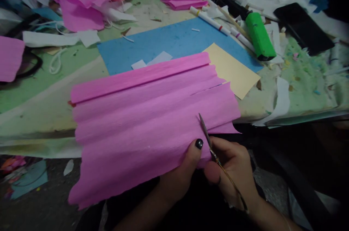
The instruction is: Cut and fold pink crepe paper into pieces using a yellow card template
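A wide sheet of pink crepe paper (136,136) with soft folds lies partly on the table and hangs over its near edge. My left hand (178,176) grips the paper's lower edge, its dark-nailed thumb on top and its other fingers hidden underneath. In my right hand (234,173) is a pair of scissors (205,131), one blade lying over the paper near its right side. Slits run in from the right edge of the sheet. The scissors' other blade is hidden, apparently beneath the paper.
Under the pink paper lie a blue sheet (174,35) and a yellow card (231,73). Farther back are a green-handled tool (260,36), white marker pens (209,20), a black phone (304,27) and pink scraps (81,2). The table's near edge (40,133) crosses the view.
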{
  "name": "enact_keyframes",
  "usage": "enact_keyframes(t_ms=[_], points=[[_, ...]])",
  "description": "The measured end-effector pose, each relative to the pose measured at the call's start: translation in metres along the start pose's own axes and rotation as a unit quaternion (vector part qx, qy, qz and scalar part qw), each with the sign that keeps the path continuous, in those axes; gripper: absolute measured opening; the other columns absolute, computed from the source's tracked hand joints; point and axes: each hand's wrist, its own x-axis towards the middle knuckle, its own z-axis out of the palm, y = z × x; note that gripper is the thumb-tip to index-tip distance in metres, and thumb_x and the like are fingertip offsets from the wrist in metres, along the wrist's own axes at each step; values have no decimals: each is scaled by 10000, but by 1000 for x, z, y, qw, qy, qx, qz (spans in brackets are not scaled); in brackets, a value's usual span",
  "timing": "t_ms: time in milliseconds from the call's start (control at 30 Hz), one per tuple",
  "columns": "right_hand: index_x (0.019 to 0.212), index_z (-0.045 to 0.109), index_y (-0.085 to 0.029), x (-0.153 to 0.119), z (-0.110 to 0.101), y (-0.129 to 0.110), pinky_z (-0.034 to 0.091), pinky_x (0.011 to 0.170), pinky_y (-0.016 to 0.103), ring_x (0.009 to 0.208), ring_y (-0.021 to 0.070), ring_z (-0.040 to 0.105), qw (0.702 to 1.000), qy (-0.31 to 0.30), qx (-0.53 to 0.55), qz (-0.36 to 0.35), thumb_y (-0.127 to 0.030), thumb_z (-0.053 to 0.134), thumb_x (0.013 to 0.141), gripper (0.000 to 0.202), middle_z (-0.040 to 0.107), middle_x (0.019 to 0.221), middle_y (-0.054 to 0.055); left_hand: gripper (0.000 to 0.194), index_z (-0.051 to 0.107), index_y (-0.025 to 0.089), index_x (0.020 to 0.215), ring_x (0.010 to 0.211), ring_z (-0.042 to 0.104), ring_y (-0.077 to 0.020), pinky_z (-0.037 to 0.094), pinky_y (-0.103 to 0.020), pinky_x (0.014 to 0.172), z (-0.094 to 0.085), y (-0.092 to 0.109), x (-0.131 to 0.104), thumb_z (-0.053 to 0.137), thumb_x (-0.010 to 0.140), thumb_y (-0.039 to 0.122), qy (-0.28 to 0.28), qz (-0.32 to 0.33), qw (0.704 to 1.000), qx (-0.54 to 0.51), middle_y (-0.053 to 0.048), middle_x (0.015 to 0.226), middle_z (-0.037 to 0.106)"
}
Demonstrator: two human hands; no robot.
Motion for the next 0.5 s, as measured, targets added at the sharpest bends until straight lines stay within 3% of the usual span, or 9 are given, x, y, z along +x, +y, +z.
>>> enact_keyframes(t_ms=[67, 133, 367, 500], points=[[549, 579, -143, 0, 0, 0, 335, 347, 171, 410, 60, 344, 1000, 4, -6, -6, -727, 666, 633, 597, 426, 439, -26, 447, 695, 259, 967, 1179, 586, -305, 556, -355, 941, 0, -3, -1, 866, 555, 270, 71, 23, 996, 58, -43, 932, 740], [553, 593, -140, 0, -1, 0, 342, 354, 174, 410, 63, 353, 1000, 5, -15, -13, -722, 673, 629, 592, 436, 436, -23, 442, 695, 265, 952, 1187, 580, -299, 538, -348, 971, 2, -4, -2, 867, 547, 299, 92, 16, 992, 86, -38, 976, 733], [518, 567, -140, 3, -2, -3, 357, 359, 181, 397, 65, 361, 999, -1, -40, -6, -752, 651, 624, 627, 421, 420, -20, 358, 694, 251, 921, 1025, 667, -273, 573, -342, 900, 12, 6, -5, 835, 594, 290, 73, 7, 997, 16, -59, 939, 733], [514, 572, -142, 3, -2, -3, 325, 339, 171, 391, 59, 341, 999, -3, -40, -8, -749, 660, 612, 621, 458, 430, -14, 442, 674, 234, 1024, 1003, 673, -270, 537, -388, 950, 12, 4, -6, 812, 618, 338, 42, 6, 999, 24, -58, 947, 729]])
